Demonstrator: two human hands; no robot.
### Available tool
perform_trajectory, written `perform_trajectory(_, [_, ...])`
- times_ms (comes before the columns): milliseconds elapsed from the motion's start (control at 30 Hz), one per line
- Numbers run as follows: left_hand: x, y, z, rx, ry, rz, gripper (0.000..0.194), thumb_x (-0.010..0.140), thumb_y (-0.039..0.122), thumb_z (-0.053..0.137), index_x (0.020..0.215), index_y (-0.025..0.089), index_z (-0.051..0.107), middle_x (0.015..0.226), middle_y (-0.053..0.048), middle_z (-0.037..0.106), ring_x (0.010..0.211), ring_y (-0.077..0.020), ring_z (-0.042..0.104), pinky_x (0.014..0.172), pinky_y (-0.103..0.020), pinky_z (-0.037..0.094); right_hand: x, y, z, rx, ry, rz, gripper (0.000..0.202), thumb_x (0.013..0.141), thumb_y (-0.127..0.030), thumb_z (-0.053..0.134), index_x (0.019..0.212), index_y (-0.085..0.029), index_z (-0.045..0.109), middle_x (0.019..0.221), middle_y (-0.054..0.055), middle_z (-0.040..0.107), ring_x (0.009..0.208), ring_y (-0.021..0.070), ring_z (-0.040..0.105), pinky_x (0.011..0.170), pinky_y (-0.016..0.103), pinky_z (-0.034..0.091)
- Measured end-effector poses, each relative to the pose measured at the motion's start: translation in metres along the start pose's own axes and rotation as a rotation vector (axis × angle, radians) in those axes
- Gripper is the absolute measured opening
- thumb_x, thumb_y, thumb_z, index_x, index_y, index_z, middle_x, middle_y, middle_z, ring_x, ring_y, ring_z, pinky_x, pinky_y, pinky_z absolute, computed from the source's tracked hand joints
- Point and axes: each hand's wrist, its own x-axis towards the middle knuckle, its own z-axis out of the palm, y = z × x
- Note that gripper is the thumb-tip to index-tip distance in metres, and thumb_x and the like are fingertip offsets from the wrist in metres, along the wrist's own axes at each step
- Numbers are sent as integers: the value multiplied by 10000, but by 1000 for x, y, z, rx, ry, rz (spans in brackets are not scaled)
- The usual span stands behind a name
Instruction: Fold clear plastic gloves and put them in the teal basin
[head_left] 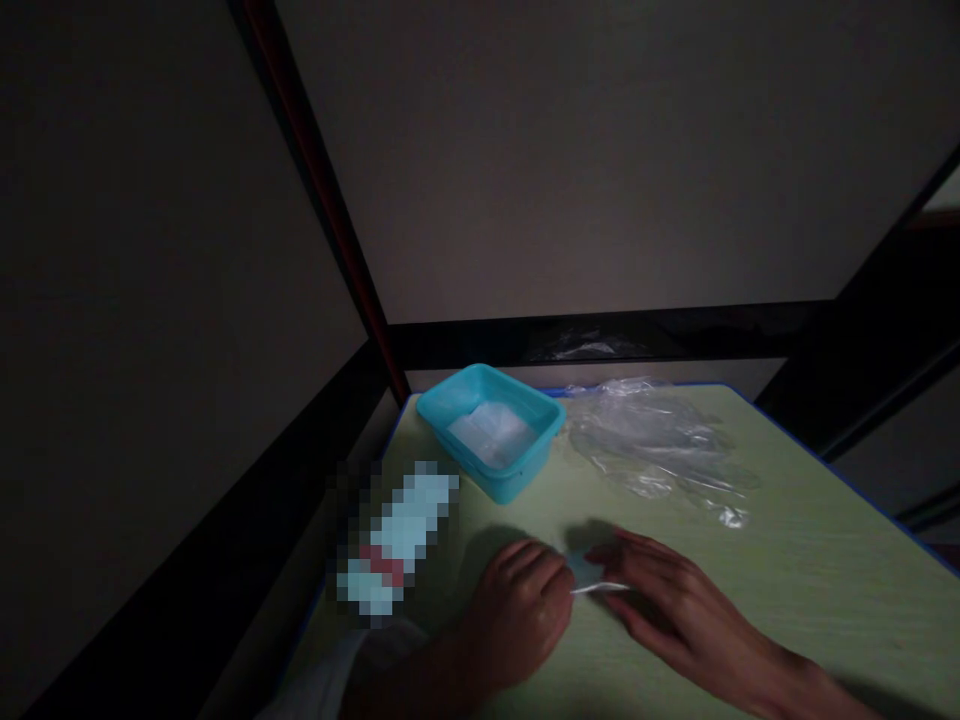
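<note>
Between my hands, low over the table, is a small thin whitish plastic piece point(586, 573) with a bright front edge. I cannot make out its exact kind. My left hand point(523, 605) is closed in a loose fist around its left end. At its right end, the fingers and thumb of my right hand point(667, 600) pinch it from above and below. Behind my hands stands a turquoise plastic basket point(517, 485), with white sheets or flat packets point(493, 433) lying inside.
Crumpled clear plastic bags point(652, 435) lie at the back right of the pale green table point(795, 560), which has a blue edge. A pixelated light-blue and red item point(409, 530) rests on the left. Panelled walls point(585, 170) close off the back and left.
</note>
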Motion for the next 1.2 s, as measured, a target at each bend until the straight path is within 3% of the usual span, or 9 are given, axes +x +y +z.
perform_trajectory(167, [9, 4, -15, -429, 229, -322, 117, 739, 171, 526, 626, 181, 557, 623, -25, 619, 599, -151, 571, 596, -260, 441, 2, 2, -13, 273, 69, 336, 187, 849, -314, 485, 750, -195, 588, 659, 20, 651, 600, 158, 622, 538, 249, 501])
perform_trajectory(267, [21, -11, -28, -887, 548, -832, 225, 688, 307, 604, 565, 193, 455, 483, 37, 489, 480, -112, 491, 499, -224, 398, 7, 4, -21, 374, 146, 438, 248, 825, -385, 502, 692, -190, 578, 614, 20, 607, 561, 158, 579, 488, 245, 461])
perform_trajectory(400, [34, -46, -39, -1004, 609, -961, 298, 688, 442, 587, 656, 197, 419, 469, 68, 474, 409, -91, 454, 412, -196, 361, 13, 5, -31, 526, 146, 507, 285, 798, -451, 541, 706, -184, 573, 600, 4, 553, 536, 134, 525, 460, 226, 422])
perform_trajectory(533, [39, -65, -45, -1106, 590, -984, 329, 614, 422, 657, 664, 173, 447, 510, 54, 514, 448, -86, 496, 436, -190, 399, 19, 4, -39, 609, 133, 508, 308, 770, -481, 578, 716, -178, 568, 599, -5, 538, 528, 120, 501, 457, 219, 404])
perform_trajectory(733, [39, -55, -53, -1217, 536, -897, 230, 591, 322, 653, 623, 145, 509, 516, 50, 511, 442, -61, 462, 427, -169, 374, 33, 3, -64, 618, 152, 494, 375, 710, -558, 608, 699, -185, 572, 588, -1, 539, 525, 130, 503, 462, 243, 413])
perform_trajectory(867, [34, -46, -56, -1296, 407, -820, 228, 577, 317, 662, 588, 151, 506, 472, 64, 466, 386, -56, 414, 373, -171, 343, 45, -1, -94, 551, 256, 451, 390, 645, -592, 653, 650, -209, 581, 579, 5, 544, 506, 137, 493, 449, 261, 413])
perform_trajectory(1000, [28, -41, -57, -1362, 223, -730, 252, 557, 336, 691, 591, 148, 526, 469, 41, 503, 366, -74, 437, 368, -187, 342, 53, -7, -117, 454, 311, 371, 281, 687, -495, 669, 673, -224, 595, 636, 6, 582, 563, 146, 527, 499, 263, 433])
perform_trajectory(1100, [22, -40, -55, -1387, 105, -673, 282, 568, 378, 705, 621, 143, 559, 486, 27, 524, 382, -85, 460, 408, -203, 370, 55, -10, -122, 404, 200, 313, 210, 751, -412, 621, 725, -204, 610, 689, 11, 603, 608, 148, 557, 528, 255, 445])
perform_trajectory(1200, [17, -40, -52, -1397, 8, -628, 332, 579, 434, 713, 656, 139, 581, 511, 18, 537, 408, -92, 474, 438, -210, 386, 59, -13, -117, 347, -55, 284, 159, 803, -321, 543, 797, -181, 619, 694, 6, 604, 596, 139, 556, 520, 245, 441])
